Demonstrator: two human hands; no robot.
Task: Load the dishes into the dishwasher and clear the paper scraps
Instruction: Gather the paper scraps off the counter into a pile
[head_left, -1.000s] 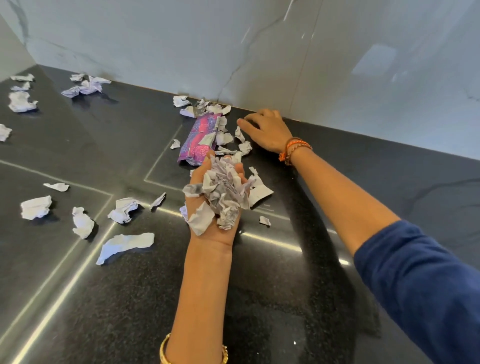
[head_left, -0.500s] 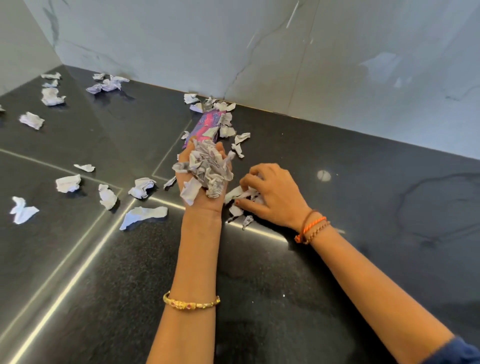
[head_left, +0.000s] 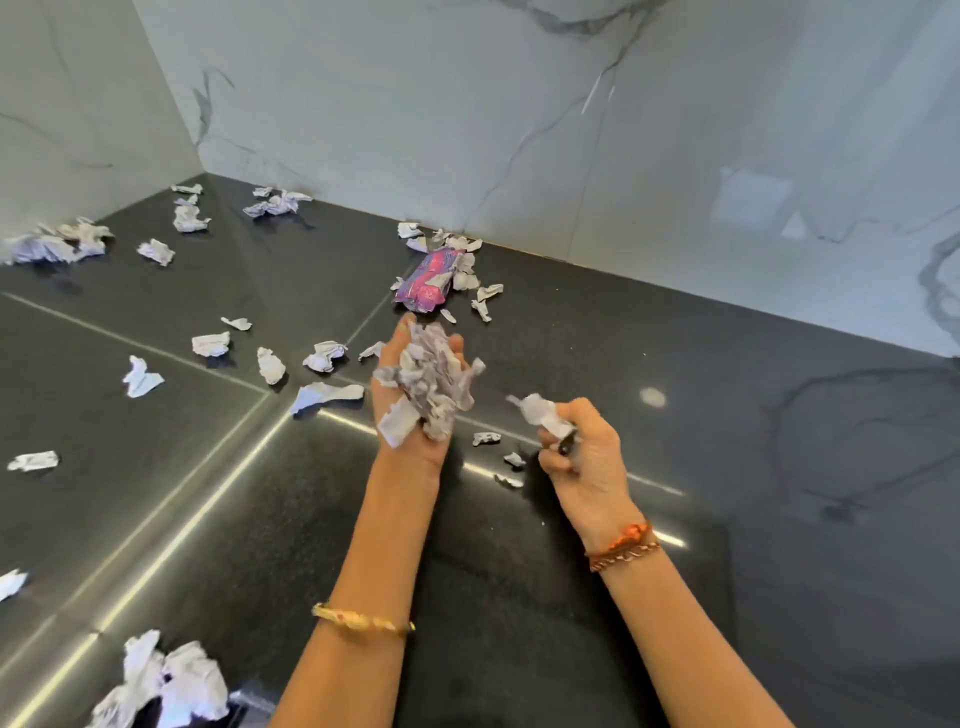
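The left hand (head_left: 410, 410) lies palm up above the polished black stone countertop (head_left: 675, 519), its fingers loosely cupped around one heaped wad of crumpled white and grey paper scraps (head_left: 434, 387) that fills the palm and spills over its edges. The right hand (head_left: 584, 457), just beside it and lifted clear of the surface, has its fingers curled in, pinching a small bunch of white paper scraps (head_left: 537, 410) that sticks out past the thumb. Each wrist carries jewellery: one gold bangle (head_left: 363, 619) on the left forearm, and a pair of orange and brown thread bracelets (head_left: 623, 545) on the right. Three tiny torn bits (head_left: 511, 460) lie on the counter between the two hands. Beyond the left fingertips sits one pink and purple plastic wrapper (head_left: 428, 280), ringed by a cluster of small white scraps against the grey-veined white marble wall (head_left: 571, 130). To the left, about seven separate crumpled pieces (head_left: 270, 364) are spread along the counter's inlaid metal lines. Further back in the corner lie several more, including a pale lilac wad (head_left: 275, 203) and a larger heap (head_left: 57, 244) at the left wall. One big crumpled white clump (head_left: 166, 686) sits at the near bottom edge. No dishes or dishwasher are in view.
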